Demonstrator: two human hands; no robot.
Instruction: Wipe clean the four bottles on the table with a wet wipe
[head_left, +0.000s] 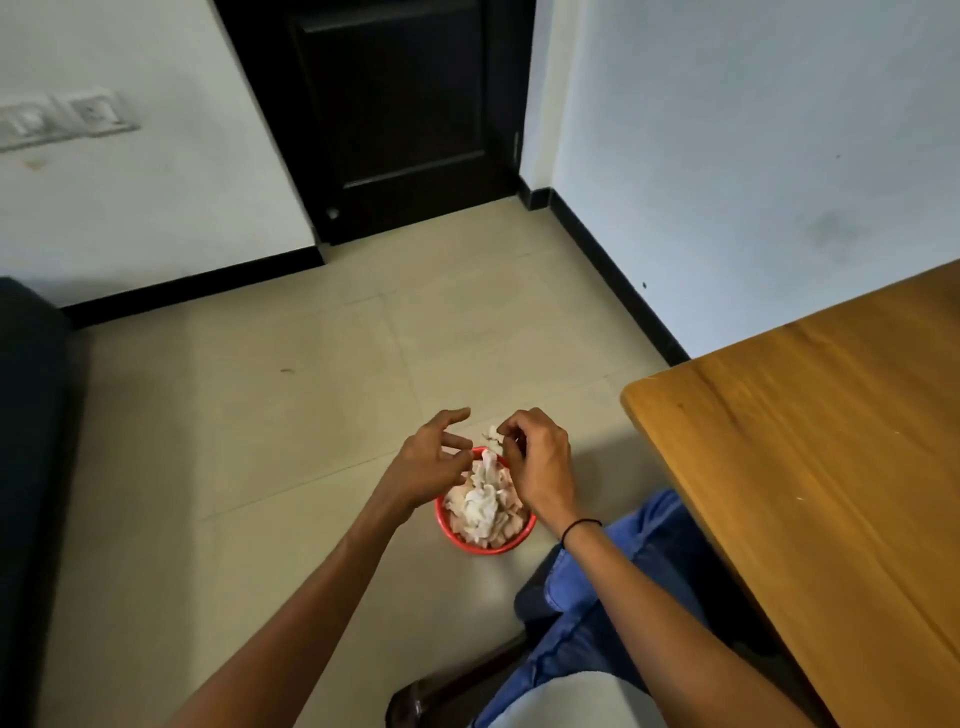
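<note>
Both my hands hover over a red bin on the floor, which is heaped with used white and pinkish wipes. My right hand pinches a small crumpled white wipe at its fingertips, just above the heap. My left hand is beside it with fingers spread and loosely curved, holding nothing. The four bottles are out of view; only a bare part of the wooden table shows at the right.
A dark door stands ahead between white walls with black skirting. A dark piece of furniture fills the left edge. My blue-trousered leg and a chair seat lie below the table's corner. Beige floor tiles surround the bin.
</note>
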